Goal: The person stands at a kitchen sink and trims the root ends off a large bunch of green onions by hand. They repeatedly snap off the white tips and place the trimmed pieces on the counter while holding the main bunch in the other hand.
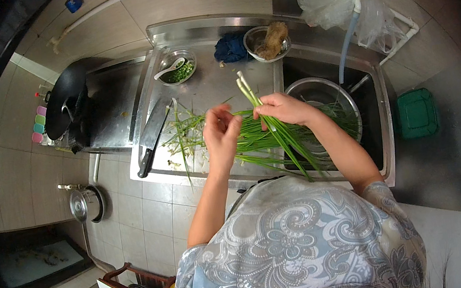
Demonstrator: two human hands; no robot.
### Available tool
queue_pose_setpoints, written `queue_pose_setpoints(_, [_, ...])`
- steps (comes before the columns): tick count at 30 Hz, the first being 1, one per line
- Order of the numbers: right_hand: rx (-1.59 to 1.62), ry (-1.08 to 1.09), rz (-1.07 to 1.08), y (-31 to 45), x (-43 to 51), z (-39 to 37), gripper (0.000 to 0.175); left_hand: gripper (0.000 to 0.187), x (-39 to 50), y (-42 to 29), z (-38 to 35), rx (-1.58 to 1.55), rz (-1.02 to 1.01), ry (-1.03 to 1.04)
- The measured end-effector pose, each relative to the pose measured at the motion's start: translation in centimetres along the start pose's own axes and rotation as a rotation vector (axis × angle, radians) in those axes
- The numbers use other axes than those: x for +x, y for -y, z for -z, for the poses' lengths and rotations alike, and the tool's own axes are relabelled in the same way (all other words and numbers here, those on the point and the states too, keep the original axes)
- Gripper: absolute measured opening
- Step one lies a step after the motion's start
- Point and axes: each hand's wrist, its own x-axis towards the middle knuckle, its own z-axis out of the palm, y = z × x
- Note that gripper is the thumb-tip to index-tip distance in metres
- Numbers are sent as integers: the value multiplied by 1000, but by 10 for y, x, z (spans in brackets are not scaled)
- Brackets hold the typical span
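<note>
My right hand (282, 110) grips a few green onions (249, 91) near their white ends, which point up and away from me. Their long green leaves hang back past the sink's near edge. To the left, my left hand (222, 127) is raised with curled fingers; whether anything small is between them, I cannot tell. Beneath both hands more green onions (251, 137) lie across the steel counter, reaching over the sink's left edge. Loose trimmings (186, 139) are scattered left of my left hand. Beside them a cleaver (153, 130) lies with its black handle towards me.
A glass bowl (180, 75) holds chopped greens and a white spoon. Behind the counter sit a dark blue cloth (232, 47) and a metal bowl (252, 38) with a brown fibrous scrubber. A large steel basin (354, 103) stands in the sink (373, 125). At left is a black wok (62, 96).
</note>
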Motion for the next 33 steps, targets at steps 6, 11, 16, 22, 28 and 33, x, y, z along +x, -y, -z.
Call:
queue_pose_setpoints(6, [-143,-116,56,-2,0,1,31,27,-29,-8,-25,666,-347,237])
queue_pose_setpoints(11, [-277,-153,62,5,-7,0,32,17,-24,3,-35,811,-490,203])
queue_pose_setpoints(16, [-29,-180,59,0,-5,2,32,12,-23,2,-6,360,-162,210])
queue_pose_setpoints(22, [-46,-157,102,10,-4,6,28,31,3,4,64,1286,-607,-258])
queue_pose_setpoints(28, [-100,-109,-83,29,-6,-13,27,21,0,11,57,321,-39,0])
queue_pose_setpoints(33, [-445,-122,110,27,-6,-26,23,21,7,7,28,-506,326,71])
